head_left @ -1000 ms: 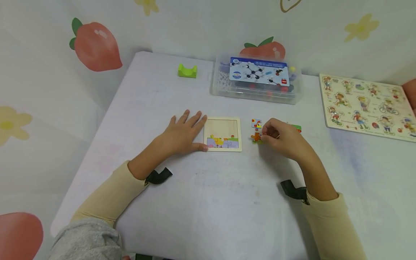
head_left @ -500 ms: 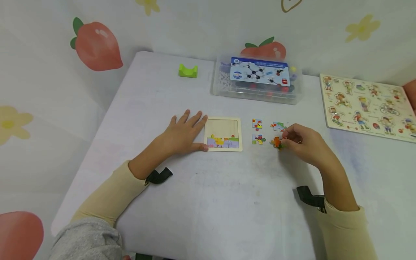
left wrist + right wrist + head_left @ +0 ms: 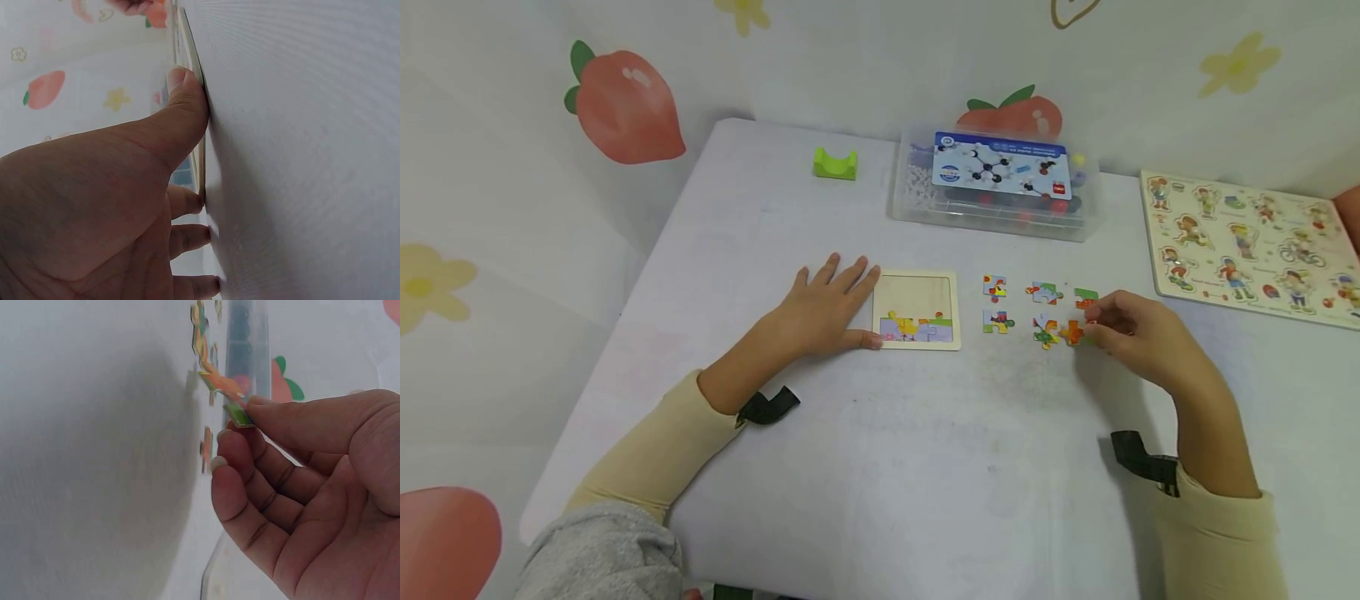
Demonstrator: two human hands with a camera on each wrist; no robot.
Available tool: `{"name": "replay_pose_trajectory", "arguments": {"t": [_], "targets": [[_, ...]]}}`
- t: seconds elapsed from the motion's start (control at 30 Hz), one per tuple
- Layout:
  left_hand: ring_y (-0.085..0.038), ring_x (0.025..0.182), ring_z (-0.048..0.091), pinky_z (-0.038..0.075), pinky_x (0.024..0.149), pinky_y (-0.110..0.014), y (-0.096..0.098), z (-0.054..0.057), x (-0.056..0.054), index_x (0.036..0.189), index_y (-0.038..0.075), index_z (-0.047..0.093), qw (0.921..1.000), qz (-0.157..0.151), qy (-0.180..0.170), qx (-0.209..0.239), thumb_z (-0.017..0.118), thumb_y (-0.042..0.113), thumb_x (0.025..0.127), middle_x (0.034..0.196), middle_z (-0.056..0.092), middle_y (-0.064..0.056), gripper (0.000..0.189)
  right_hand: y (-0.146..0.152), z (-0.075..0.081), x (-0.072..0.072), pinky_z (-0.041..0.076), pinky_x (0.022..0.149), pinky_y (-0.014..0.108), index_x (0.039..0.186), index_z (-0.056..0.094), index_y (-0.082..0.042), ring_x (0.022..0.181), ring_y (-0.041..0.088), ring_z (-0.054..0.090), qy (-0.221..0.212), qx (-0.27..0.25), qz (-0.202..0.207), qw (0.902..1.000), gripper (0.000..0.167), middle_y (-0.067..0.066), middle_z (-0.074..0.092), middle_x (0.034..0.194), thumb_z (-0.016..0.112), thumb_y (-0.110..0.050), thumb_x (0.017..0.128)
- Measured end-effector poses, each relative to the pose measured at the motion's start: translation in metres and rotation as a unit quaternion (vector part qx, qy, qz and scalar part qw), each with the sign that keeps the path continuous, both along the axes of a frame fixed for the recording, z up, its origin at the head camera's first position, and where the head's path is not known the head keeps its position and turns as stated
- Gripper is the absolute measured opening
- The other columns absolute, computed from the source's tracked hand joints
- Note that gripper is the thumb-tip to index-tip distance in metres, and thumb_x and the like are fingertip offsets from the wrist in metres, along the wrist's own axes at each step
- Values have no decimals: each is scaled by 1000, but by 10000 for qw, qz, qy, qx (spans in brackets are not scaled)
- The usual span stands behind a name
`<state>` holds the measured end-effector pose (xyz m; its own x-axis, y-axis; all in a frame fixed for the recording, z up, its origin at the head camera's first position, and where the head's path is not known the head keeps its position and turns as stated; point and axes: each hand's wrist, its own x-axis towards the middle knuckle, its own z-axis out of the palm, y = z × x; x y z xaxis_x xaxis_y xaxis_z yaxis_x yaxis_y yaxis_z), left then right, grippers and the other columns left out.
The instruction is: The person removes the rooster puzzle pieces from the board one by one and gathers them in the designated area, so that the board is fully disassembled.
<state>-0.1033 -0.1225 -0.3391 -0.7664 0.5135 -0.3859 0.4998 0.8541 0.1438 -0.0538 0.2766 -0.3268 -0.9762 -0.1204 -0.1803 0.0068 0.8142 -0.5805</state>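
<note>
Head view: my left hand (image 3: 820,318) lies spread, thumb on the square pale-wood puzzle tray (image 3: 956,310); my right hand (image 3: 1138,337) pinches an orange-and-green jigsaw piece (image 3: 1072,333) beside multicoloured loose pieces (image 3: 997,322) on the white bench (image 3: 887,467).
Left wrist view: my thumb touches the tray's edge.
Right wrist view: I grip the piece's green end.

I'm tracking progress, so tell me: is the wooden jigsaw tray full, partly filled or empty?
Partly filled: jigsaw pieces lie along the near side of the wooden jigsaw tray, while its far part shows bare.
</note>
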Motion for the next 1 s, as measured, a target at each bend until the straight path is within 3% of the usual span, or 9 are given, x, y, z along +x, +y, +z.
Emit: {"name": "replay_pose_trajectory", "arguments": {"t": [0.13, 0.37, 0.67, 1.0], "targets": [[-45, 150, 4, 16, 111, -69, 0, 0, 0, 162, 12, 10, 10000, 7, 7, 2, 57, 68, 91, 167, 7, -12, 103, 8, 0, 0, 49, 63, 21, 106, 64, 0, 78, 8, 58, -161, -15, -34, 9999, 17, 14, 67, 99, 66, -15, 98], [-45, 150, 5, 16, 111, -69, 0, 0, 0, 162, 12, 10, 10000, 15, 13, 4, 57, 68, 91, 167, 7, -12, 102, 18, -3, -1, 50, 61, 24, 106, 62, 1, 74, 12, 57, -395, 16, -94, 9992, 19, 14, 65, 97, 66, -15, 98], [-45, 150, 5, 17, 111, -69, 0, -1, 0, 162, 12, 10, 10000, 1, 60, -10, 57, 68, 91, 167, 7, -12, 103, 18, -8, -3, 50, 61, 21, 101, 65, 1, 74, 8, 57, -285, -9, -17, 9996, 13, 11, 67, 93, 68, -10, 96], [-45, 150, 5, 17, 111, -69, 0, 0, 1, 162, 11, 10, 10000, 3, 58, 10, 58, 68, 91, 167, 8, -13, 103, 15, -8, -5, 48, 63, 25, 105, 65, 0, 82, 22, 59, -485, 271, -107, 9984, 17, 13, 65, 97, 67, -14, 96]]}}
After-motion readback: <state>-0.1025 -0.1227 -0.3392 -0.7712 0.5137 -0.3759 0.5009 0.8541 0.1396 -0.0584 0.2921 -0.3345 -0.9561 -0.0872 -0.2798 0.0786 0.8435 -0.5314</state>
